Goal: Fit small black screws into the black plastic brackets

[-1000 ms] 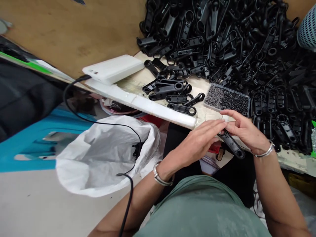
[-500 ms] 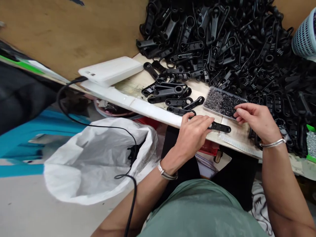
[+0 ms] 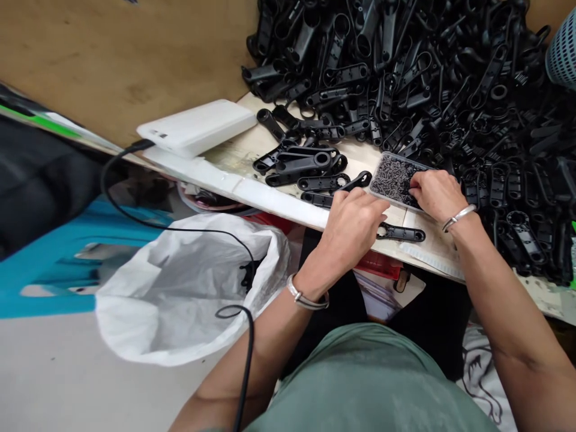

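Observation:
My left hand point(image 3: 353, 225) rests curled on one end of a black plastic handle part point(image 3: 402, 233) that lies flat at the table's front edge. My right hand point(image 3: 434, 193) reaches into a clear tray of small dark screws point(image 3: 393, 177), fingertips pinched down among them; what they hold is hidden. A small group of the same black parts point(image 3: 310, 170) lies just left of the tray.
A big heap of black plastic parts point(image 3: 432, 78) fills the table's back and right. A white power bank point(image 3: 195, 127) with a black cable point(image 3: 180, 228) sits at the left edge. An open white bag point(image 3: 189, 282) hangs below the table. A basket point(image 3: 562, 57) stands far right.
My hands came apart from holding the black part together. The left laid it on the table and holds it there; the right moved up into the screw tray.

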The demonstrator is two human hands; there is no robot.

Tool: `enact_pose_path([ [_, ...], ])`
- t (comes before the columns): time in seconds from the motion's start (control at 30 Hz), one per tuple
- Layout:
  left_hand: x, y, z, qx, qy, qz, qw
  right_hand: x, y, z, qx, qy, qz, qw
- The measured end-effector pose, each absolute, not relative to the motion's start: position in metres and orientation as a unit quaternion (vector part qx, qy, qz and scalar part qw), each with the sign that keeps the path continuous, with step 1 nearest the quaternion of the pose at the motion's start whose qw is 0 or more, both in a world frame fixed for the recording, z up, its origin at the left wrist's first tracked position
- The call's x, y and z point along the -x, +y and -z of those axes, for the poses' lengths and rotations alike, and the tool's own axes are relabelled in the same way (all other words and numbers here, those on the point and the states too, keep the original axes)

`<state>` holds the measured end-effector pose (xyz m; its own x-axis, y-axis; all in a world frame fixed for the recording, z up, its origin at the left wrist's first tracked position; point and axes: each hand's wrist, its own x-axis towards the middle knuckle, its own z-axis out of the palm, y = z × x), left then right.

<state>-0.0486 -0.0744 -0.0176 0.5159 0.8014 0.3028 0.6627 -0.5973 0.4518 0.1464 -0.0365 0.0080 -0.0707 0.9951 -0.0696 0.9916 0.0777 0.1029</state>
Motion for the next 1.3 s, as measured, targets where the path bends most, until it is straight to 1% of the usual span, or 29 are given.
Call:
enact_pose_path([
  [0.13,0.039,-0.061,0.013,-0.857,0.448,-0.222,0.124,-0.146,-0.038,-0.010,-0.683,0.727,-0.008,0.066],
  [0.2,0.036,-0.053,0.012,-0.856,0.454,-0.227,0.102,-0.150,-0.039,-0.009,-0.682,0.730,-0.006,0.046],
  [0.23,0.035,-0.049,0.011,-0.856,0.454,-0.231,0.092,-0.153,-0.040,-0.009,-0.680,0.733,-0.002,0.022],
  [0.27,0.034,-0.044,0.010,-0.857,0.451,-0.235,0.084,-0.156,-0.040,-0.008,-0.678,0.735,0.006,-0.012],
  [0.33,0.030,-0.035,0.008,-0.862,0.442,-0.237,0.071,-0.162,-0.042,-0.009,-0.674,0.729,0.045,-0.110],
  [0.47,0.015,-0.020,0.007,-0.879,0.426,-0.209,0.042,-0.164,-0.052,-0.015,-0.668,0.623,0.238,-0.330],
  [0.53,0.006,-0.015,0.009,-0.884,0.423,-0.193,0.041,-0.162,-0.060,-0.019,-0.654,0.567,0.305,-0.398],
  [0.6,0.000,-0.011,0.013,-0.884,0.422,-0.197,0.048,-0.162,-0.068,-0.021,-0.643,0.539,0.326,-0.436],
  [0.77,0.000,-0.004,0.025,-0.873,0.402,-0.261,0.085,-0.169,-0.085,-0.018,-0.620,0.500,0.356,-0.488],
  [0.87,0.004,-0.002,0.024,-0.867,0.406,-0.267,0.110,-0.171,-0.091,-0.016,-0.600,0.483,0.387,-0.506],
  [1.07,0.007,0.000,0.013,-0.870,0.428,-0.226,0.098,-0.162,-0.096,-0.014,-0.597,0.484,0.394,-0.504],
  [1.17,0.009,0.003,0.012,-0.860,0.433,-0.237,0.129,-0.158,-0.096,-0.012,-0.594,0.484,0.399,-0.504],
  [1.3,0.014,0.005,0.014,-0.834,0.431,-0.287,0.189,-0.157,-0.096,-0.008,-0.595,0.470,0.427,-0.492],
])
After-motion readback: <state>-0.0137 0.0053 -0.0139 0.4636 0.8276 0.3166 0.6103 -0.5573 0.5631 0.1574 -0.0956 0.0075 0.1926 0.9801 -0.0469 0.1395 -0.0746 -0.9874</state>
